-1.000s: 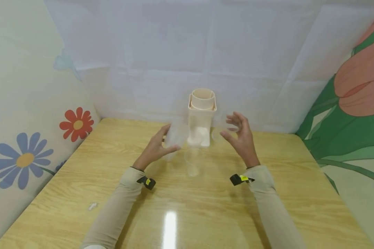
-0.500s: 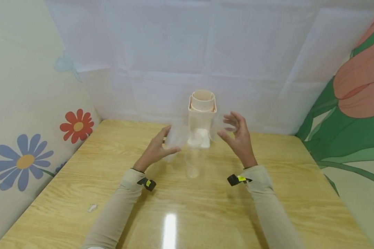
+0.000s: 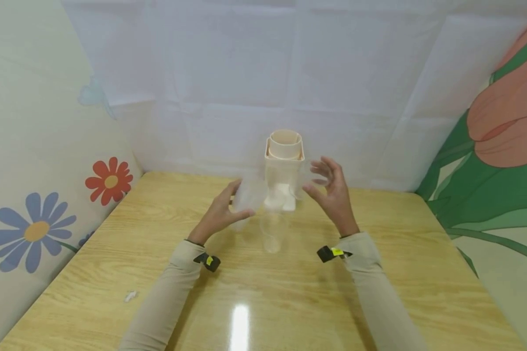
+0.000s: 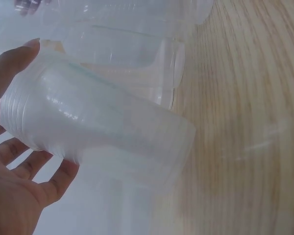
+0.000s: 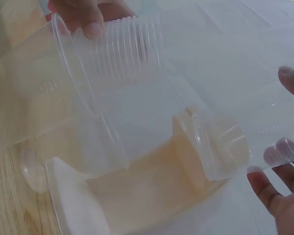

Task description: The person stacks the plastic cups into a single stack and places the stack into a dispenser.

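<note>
Two hands are in view, both gripping. The left hand [image 3: 219, 209] curls its thumb and fingers round one stack of nested clear cups [image 4: 98, 107], near the ribbed rims; the stack tilts, and its cups are too closely nested to count. The right hand [image 3: 335, 200] holds one clear cup [image 5: 257, 125] between thumb and fingers. At least two more clear cups [image 3: 272, 236] stand between the hands on the one wooden table [image 3: 298, 302]; transparency and overlap prevent an exact count. One beige holder [image 3: 283, 170], with one round collar [image 3: 285, 146] at its top, stands upright behind these standing cups, near the white backdrop [image 3: 246, 73].

Relative positions: the stack lies inside the left hand's grasp, to the left of the standing cups; the single cup lies inside the right hand's grasp, just beside the holder on its right. Each wrist bears one black camera [image 3: 331, 253], two in all. One small pale scrap [image 3: 131, 296] lies on the table, beside the left sleeve [image 3: 158, 302].
</note>
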Demonstrator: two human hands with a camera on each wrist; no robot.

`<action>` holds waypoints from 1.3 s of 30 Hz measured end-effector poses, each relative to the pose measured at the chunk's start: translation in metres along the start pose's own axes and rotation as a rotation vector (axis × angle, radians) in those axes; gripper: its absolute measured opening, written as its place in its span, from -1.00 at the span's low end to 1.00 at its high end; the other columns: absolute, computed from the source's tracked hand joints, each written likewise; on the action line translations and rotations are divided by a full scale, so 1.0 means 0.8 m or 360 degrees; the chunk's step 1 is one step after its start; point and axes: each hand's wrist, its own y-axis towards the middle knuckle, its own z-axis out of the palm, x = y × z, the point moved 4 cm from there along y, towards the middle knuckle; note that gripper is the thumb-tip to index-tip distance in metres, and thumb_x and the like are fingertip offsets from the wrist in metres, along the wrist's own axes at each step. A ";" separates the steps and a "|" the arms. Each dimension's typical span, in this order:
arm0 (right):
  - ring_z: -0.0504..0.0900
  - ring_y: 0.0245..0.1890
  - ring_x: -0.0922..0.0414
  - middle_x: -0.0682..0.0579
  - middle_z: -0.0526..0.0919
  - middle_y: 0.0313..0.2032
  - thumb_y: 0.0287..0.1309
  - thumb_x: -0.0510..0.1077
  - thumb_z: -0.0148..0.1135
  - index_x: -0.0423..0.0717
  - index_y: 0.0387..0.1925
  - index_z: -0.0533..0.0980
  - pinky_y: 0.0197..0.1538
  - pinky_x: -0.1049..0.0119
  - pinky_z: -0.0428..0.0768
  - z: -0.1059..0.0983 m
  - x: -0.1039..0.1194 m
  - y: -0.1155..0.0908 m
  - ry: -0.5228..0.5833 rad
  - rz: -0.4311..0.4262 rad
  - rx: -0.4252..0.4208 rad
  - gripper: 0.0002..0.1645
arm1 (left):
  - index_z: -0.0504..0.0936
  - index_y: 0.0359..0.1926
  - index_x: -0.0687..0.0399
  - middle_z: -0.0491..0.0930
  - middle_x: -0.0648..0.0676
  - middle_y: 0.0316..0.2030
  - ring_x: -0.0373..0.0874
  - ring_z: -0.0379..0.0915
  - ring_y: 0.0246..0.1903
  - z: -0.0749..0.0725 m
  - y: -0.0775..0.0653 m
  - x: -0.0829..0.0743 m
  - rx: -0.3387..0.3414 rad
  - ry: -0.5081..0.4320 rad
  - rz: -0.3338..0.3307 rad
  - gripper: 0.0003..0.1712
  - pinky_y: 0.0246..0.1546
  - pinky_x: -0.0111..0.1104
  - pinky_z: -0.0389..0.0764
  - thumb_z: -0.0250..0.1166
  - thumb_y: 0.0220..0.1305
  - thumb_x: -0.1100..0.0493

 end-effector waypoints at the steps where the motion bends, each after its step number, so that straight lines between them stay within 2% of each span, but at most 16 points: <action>1: 0.46 0.17 0.04 -0.36 0.40 0.26 0.02 -0.63 0.26 -0.40 0.41 0.10 0.17 0.31 0.53 0.001 0.001 0.000 0.0001 -0.0001 0.0002 -0.07 | 0.12 0.51 0.23 0.35 0.32 0.33 0.17 0.39 0.23 0.000 0.000 0.000 -0.0001 0.0000 0.0000 0.06 0.10 0.00 0.58 0.54 0.13 0.09; 4: 0.47 0.17 0.06 -0.34 0.41 0.25 0.03 -0.58 0.29 -0.38 0.41 0.12 0.18 0.26 0.53 0.003 0.002 0.000 0.0014 -0.0005 0.0009 -0.08 | 0.12 0.51 0.24 0.34 0.32 0.35 0.17 0.37 0.24 0.001 -0.001 0.000 -0.0001 0.0005 -0.0005 0.07 0.11 0.01 0.57 0.54 0.13 0.09; 11: 0.47 0.17 0.07 -0.32 0.42 0.25 0.02 -0.59 0.29 -0.37 0.42 0.11 0.21 -0.03 0.51 0.009 0.002 0.001 0.0001 -0.0007 0.0025 -0.06 | 0.14 0.50 0.27 0.36 0.32 0.32 0.17 0.39 0.22 0.004 0.000 -0.002 0.0014 -0.0005 -0.0005 0.05 0.08 0.01 0.59 0.54 0.13 0.13; 16: 0.47 0.18 0.02 -0.40 0.39 0.25 0.01 -0.62 0.28 -0.42 0.41 0.10 0.20 0.14 0.54 0.016 0.003 0.004 0.0019 -0.0022 0.0045 -0.06 | 0.13 0.50 0.24 0.37 0.32 0.31 0.17 0.40 0.21 0.006 0.001 -0.003 0.0033 -0.0010 -0.0001 0.04 0.07 0.01 0.60 0.53 0.14 0.12; 20: 0.46 0.19 -0.06 -0.46 0.37 0.25 -0.01 -0.62 0.29 -0.46 0.40 0.08 0.20 0.08 0.54 0.023 0.007 0.007 0.0046 -0.0059 0.0060 -0.05 | 0.12 0.51 0.25 0.37 0.34 0.31 0.17 0.40 0.21 0.005 0.001 -0.002 0.0022 0.0014 -0.0015 0.06 0.07 0.00 0.60 0.54 0.13 0.11; 22: 0.46 0.18 -0.06 -0.43 0.38 0.25 -0.03 -0.62 0.30 -0.49 0.39 0.07 0.19 0.06 0.54 0.026 0.007 0.009 0.0062 -0.0074 0.0059 -0.04 | 0.12 0.51 0.26 0.36 0.35 0.31 0.18 0.40 0.21 0.004 0.001 -0.002 0.0017 0.0024 -0.0021 0.07 0.08 0.00 0.59 0.54 0.13 0.11; 26: 0.44 0.19 -0.21 -0.41 0.39 0.27 -0.04 -0.66 0.26 -0.50 0.39 0.06 0.18 0.19 0.55 0.028 0.007 0.011 0.0094 -0.0103 0.0065 -0.05 | 0.12 0.52 0.23 0.36 0.32 0.32 0.16 0.40 0.21 0.003 0.002 -0.001 0.0017 0.0015 -0.0020 0.07 0.08 0.00 0.59 0.54 0.14 0.10; 29: 0.40 0.20 -0.31 -0.39 0.39 0.27 -0.01 -0.66 0.25 -0.48 0.39 0.07 0.18 0.20 0.55 0.029 0.007 0.010 0.0093 -0.0109 0.0076 -0.06 | 0.12 0.52 0.22 0.36 0.31 0.32 0.15 0.41 0.20 0.003 0.002 -0.001 0.0021 0.0010 -0.0018 0.06 0.08 0.00 0.59 0.54 0.14 0.10; 39: 0.45 0.19 -0.08 -0.38 0.39 0.26 0.01 -0.61 0.27 -0.43 0.40 0.09 0.18 0.16 0.56 0.035 0.011 0.014 0.0116 -0.0109 0.0084 -0.07 | 0.13 0.51 0.23 0.37 0.31 0.32 0.16 0.40 0.21 0.002 0.003 -0.005 0.0013 0.0023 -0.0023 0.06 0.08 -0.01 0.59 0.54 0.13 0.10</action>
